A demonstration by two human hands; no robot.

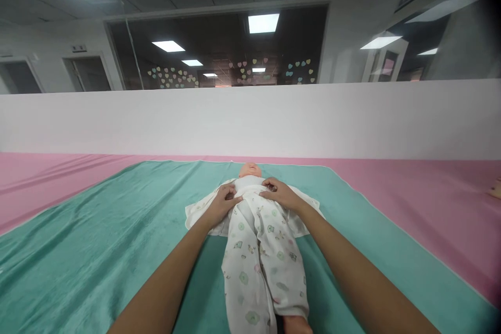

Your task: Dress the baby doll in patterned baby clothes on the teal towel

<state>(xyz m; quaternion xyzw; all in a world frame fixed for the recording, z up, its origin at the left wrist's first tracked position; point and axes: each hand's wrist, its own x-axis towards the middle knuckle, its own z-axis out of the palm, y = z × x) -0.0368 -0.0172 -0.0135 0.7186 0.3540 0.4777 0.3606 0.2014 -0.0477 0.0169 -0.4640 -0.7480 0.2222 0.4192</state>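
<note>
A baby doll (250, 169) lies on its back with its head away from me, in white printed baby trousers (242, 258). A white top, open at the front, spreads flat on both sides of its body. At the left of the waist, my left hand (222, 203) is closed on the trousers' waistband, thumb on the front. My right hand (282, 194) has its fingers curled round the other side of the waistband, its thumb also on the front. The fingertips are partly hidden. One bare doll foot (296, 325) shows below the right trouser leg.
Under the doll is a green blanket (129, 219) with wrinkles on its left part. It lies on a pink cover (422, 203). A low white wall (250, 120) runs behind, with dark windows above it. A small beige object (496, 188) sits at the right edge.
</note>
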